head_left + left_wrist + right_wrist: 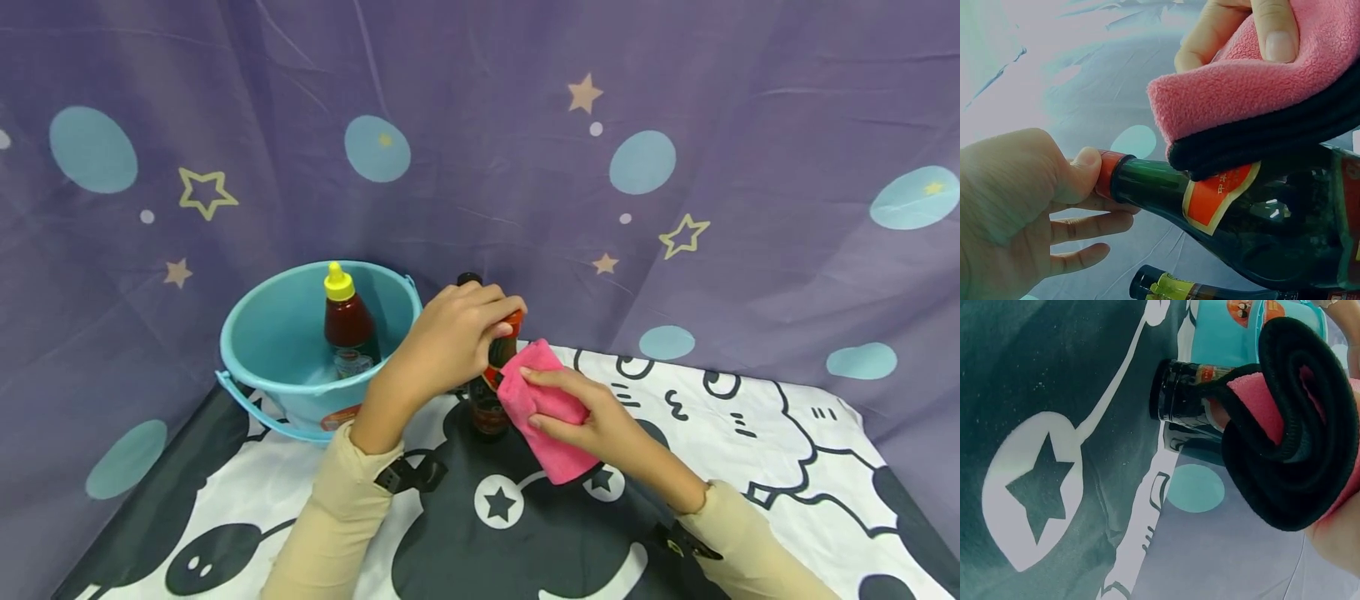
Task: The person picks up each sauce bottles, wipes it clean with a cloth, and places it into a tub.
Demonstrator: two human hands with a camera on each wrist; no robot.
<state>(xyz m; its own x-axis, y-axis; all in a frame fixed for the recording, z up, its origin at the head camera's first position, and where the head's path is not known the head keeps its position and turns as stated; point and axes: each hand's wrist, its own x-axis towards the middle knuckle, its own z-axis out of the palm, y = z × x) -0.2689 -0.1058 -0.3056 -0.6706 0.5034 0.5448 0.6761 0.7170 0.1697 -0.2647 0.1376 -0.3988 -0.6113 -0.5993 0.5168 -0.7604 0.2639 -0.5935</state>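
Observation:
My left hand [453,337] pinches the red-capped top of a dark green glass bottle [1279,225] between thumb and fingers; two other fingers stand away from the neck in the left wrist view. A folded pink cloth [551,417] with a black edge is held in my right hand [600,417]. The cloth lies against the bottle's shoulder, over part of its red and gold neck label [1213,197]. Behind the left hand, a second bottle with a black cap [469,277] shows; its yellow-green neck label [1169,289] appears in the left wrist view.
To the left stands a light blue bucket [292,380] with its handle hanging down. Inside it is a red sauce bottle [348,323] with a yellow nozzle cap. A black-and-white cartoon-print cloth [450,517] covers the table, and a purple patterned curtain [480,192] hangs behind.

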